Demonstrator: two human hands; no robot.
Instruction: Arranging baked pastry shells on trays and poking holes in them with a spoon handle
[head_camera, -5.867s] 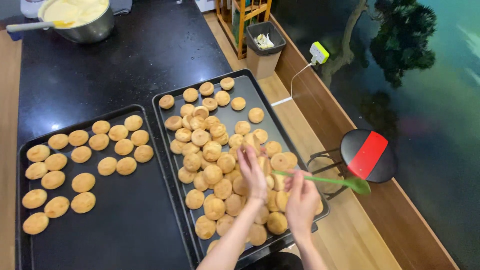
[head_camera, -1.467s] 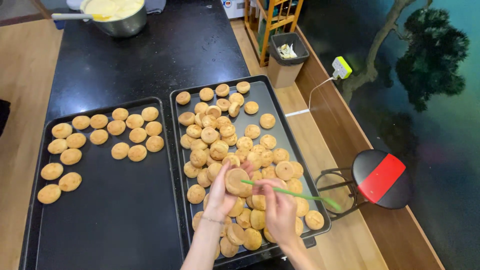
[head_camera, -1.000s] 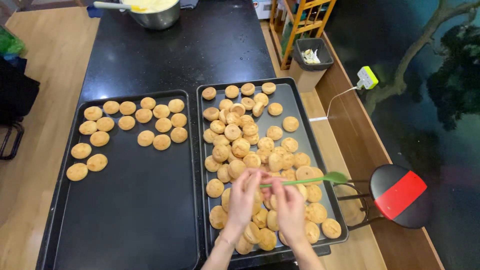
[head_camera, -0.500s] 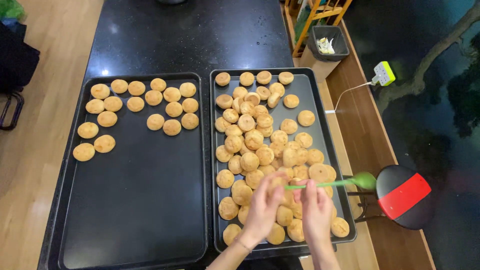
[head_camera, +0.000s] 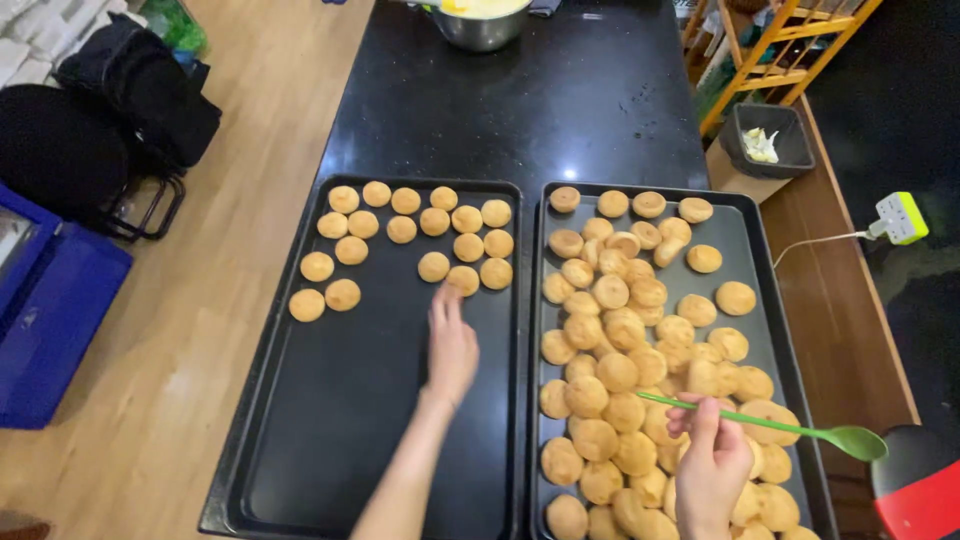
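On the black counter (head_camera: 520, 110), the left hand (head_camera: 452, 345) reaches flat and empty over the left tray (head_camera: 300, 440), fingertips touching the nearest puff (head_camera: 463, 279) just ahead, while the right hand (head_camera: 712, 470) grips a green spoon (head_camera: 780, 430) lying crosswise over the right tray (head_camera: 765, 260).

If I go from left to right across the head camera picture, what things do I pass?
Blue box → left baking tray → left hand → right baking tray heaped with round pastries → right hand → green spoon

Both forearms (head_camera: 405, 480) and hands are bare, sleeveless, without jewellery.
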